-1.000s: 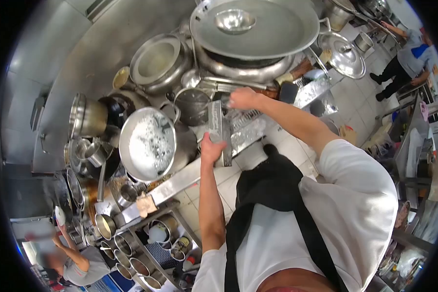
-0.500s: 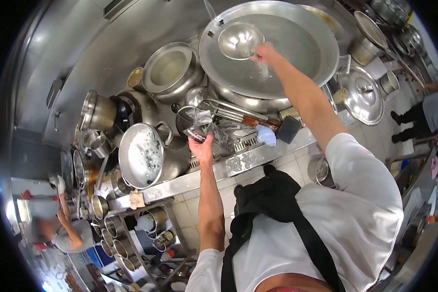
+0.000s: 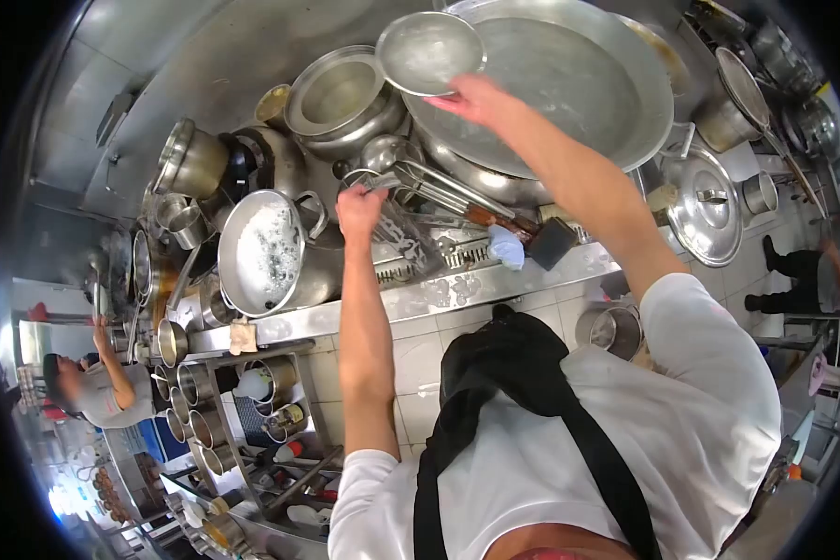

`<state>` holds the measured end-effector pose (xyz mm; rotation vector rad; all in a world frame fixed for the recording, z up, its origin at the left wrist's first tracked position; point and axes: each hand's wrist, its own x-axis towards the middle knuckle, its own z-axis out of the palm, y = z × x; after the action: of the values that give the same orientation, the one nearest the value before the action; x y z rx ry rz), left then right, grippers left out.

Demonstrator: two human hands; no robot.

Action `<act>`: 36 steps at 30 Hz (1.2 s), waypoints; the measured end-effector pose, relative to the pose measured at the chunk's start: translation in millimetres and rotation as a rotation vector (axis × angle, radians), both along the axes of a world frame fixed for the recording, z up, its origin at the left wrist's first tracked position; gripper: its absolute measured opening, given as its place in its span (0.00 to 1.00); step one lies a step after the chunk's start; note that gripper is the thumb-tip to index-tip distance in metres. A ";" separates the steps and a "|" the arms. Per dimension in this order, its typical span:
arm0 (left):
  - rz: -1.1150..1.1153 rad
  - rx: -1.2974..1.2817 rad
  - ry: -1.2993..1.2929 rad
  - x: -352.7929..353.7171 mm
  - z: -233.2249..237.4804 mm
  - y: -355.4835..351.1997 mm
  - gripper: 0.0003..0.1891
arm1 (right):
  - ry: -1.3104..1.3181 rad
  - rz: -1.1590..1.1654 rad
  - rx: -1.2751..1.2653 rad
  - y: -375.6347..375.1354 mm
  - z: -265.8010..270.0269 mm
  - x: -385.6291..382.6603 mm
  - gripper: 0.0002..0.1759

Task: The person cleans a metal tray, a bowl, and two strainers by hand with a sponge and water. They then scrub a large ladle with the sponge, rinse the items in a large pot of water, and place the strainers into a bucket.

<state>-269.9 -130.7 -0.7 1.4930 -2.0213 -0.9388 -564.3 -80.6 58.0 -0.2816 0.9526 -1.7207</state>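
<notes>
Far left, off the counter (image 3: 439, 297): co-worker (image 3: 98, 392) with one arm raised, hands too small to read.
Under the counter's left end: rack (image 3: 224, 420) full of small pots.
Counter left end, at the front edge: pot (image 3: 266, 252) tipped toward the camera, white foam inside.
Back edge behind it: wide-mouth urn (image 3: 341, 93), mouth tilted toward the camera.
Left hand (image 3: 359, 210): clenched on the top of a clear bag (image 3: 403, 241). The bag hangs from the fist over the middle of the counter, just right of the pot, with its lower end near the grate by the front edge. Can't tell if it touches the counter.
Ladles (image 3: 448, 191): bundle lying across the middle. Scoops sit just behind the left hand and the handles run right toward the front edge.
Bowl (image 3: 429, 51): small, steel, tilted with the inside facing the camera. It is up at the back edge between urn and pan, overlapping the pan's left rim.
Right hand (image 3: 476, 98): fingers grasping the bowl's lower rim, arm stretched across the pan.
Pan (image 3: 579, 84): big and shallow, fills the back right of the counter.
Cloth (image 3: 506, 247): white wad at the front edge, right of middle, just beside a dark block.
Lid (image 3: 709, 205): knobbed, at the counter's right end.
Bucket (image 3: 616, 329): steel, below the front edge, beside the person's apron.
</notes>
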 end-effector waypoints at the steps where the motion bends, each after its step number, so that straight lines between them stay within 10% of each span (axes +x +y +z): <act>1: -0.035 0.064 -0.189 -1.1 4.3 -4.6 0.20 | -0.024 0.021 0.002 -2.1 15.5 14.9 0.25; 5: -0.126 -0.063 -0.351 -12.5 -1.7 -26.2 0.21 | -0.320 0.064 0.057 -17.9 12.0 88.3 0.22; 16: -0.112 -0.156 -0.455 1.7 2.7 -28.2 0.23 | -0.055 -0.294 0.171 -47.2 -57.9 198.6 0.24; 19: -0.134 -0.224 -0.453 -4.1 12.0 -26.1 0.20 | 0.279 -0.451 0.060 -52.7 -60.0 194.4 0.27; 21: -0.147 -0.140 -0.470 -12.2 14.5 -33.1 0.18 | 0.978 -0.787 0.029 -50.5 -35.1 175.5 0.30; 29: -0.496 -0.242 -0.240 64.0 28.9 -6.1 0.14 | 1.396 -1.497 0.356 42.7 -36.3 -50.6 0.31; 33: -0.398 -0.266 -0.474 76.9 20.9 13.8 0.26 | 1.090 -0.795 0.697 64.0 -78.3 -59.3 0.31; 36: -0.399 -0.200 -0.474 73.4 30.8 17.2 0.35 | 0.178 -0.520 0.273 56.0 -65.2 -31.9 0.28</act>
<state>-196.4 -113.6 30.1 1.3145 -2.7350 -0.5209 -596.2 -24.5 -7.2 -0.0018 1.4719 -2.0201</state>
